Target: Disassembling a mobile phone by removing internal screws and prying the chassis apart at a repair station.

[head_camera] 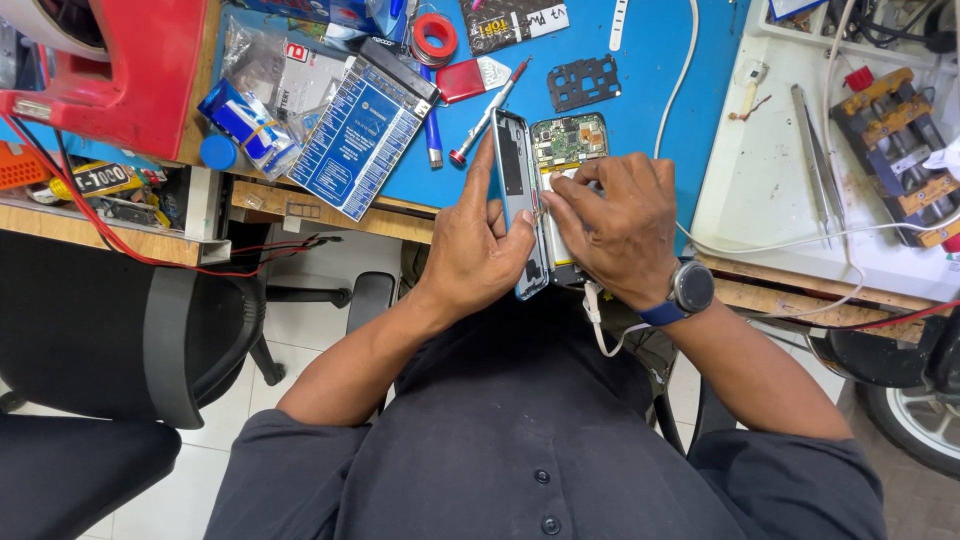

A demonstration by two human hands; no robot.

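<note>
Our left hand [470,250] grips the blue back cover [520,205], tilted up on edge at the desk's rim. Our right hand [622,225] curls over the opened phone [567,150], fingertips pressing inside. We judge it mid-disassembly; next calls for careful prying.

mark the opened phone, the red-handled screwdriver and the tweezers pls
opened phone [568,140]: head view, on the exposed green circuit board at its top end.
red-handled screwdriver [487,115]: head view, mid-shaft, on the blue mat left of the phone.
tweezers [815,160]: head view, middle of the metal legs, on the white tray.
</note>
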